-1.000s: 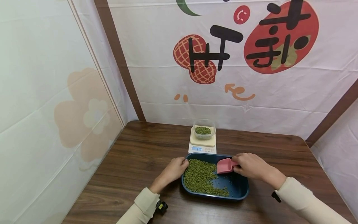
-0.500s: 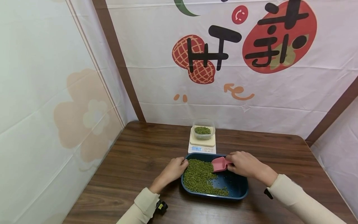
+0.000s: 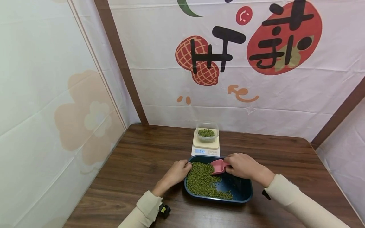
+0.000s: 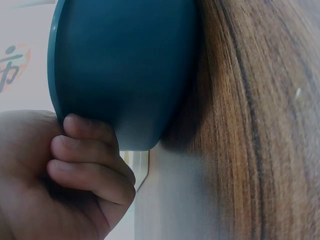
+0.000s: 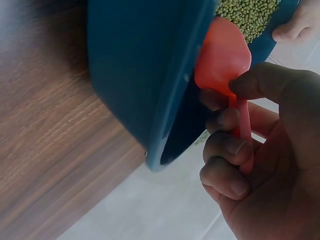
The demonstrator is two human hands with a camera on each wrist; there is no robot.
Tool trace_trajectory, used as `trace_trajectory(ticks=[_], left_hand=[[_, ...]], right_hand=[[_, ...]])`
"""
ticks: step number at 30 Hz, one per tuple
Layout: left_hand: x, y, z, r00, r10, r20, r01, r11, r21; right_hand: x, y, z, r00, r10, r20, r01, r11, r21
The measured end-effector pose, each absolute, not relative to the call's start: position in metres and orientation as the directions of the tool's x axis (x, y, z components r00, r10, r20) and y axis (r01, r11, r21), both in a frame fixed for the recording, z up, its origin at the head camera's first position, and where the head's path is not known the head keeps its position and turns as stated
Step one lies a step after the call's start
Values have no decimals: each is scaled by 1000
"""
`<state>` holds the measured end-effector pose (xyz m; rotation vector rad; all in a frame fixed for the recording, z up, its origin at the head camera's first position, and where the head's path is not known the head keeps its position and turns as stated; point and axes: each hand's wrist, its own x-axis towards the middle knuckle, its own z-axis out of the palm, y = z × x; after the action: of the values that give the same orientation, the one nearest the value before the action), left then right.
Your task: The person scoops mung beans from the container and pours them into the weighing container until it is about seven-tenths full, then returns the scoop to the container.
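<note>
A dark blue tray [image 3: 218, 199] holds green beans [image 3: 201, 180], probably mung beans, heaped over its left part. My left hand [image 3: 177, 172] grips the tray's left rim; in the left wrist view its fingers [image 4: 87, 150] curl against the outer wall. My right hand [image 3: 245, 166] holds a pink scoop [image 3: 218, 167] by its handle, inside the tray near the far wall. The scoop's front edge touches the beans. In the right wrist view the thumb and fingers wrap the scoop's handle [image 5: 244, 130]. Whether beans lie in the scoop is hard to tell.
Behind the tray stands a white kitchen scale [image 3: 206, 152] with a lit display. On it sits a clear plastic container [image 3: 207, 134] with some green beans. The brown wooden table [image 3: 142, 158] meets a printed cloth backdrop [image 3: 171, 114] at the back.
My right hand has moved the scoop leftward across the tray, from its bare part to the edge of the beans. The left hand has stayed on the rim.
</note>
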<state>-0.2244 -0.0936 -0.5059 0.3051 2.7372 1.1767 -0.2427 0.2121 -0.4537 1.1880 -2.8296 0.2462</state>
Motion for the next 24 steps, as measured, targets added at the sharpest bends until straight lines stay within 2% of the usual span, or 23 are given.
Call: trace_trajectory(ticks=[24], left_hand=[[-225,-95,-506,-967,245,-68,119,671,732]], right_hand=[[-247,185,-451,-667,-739,90,-744,656,-130]])
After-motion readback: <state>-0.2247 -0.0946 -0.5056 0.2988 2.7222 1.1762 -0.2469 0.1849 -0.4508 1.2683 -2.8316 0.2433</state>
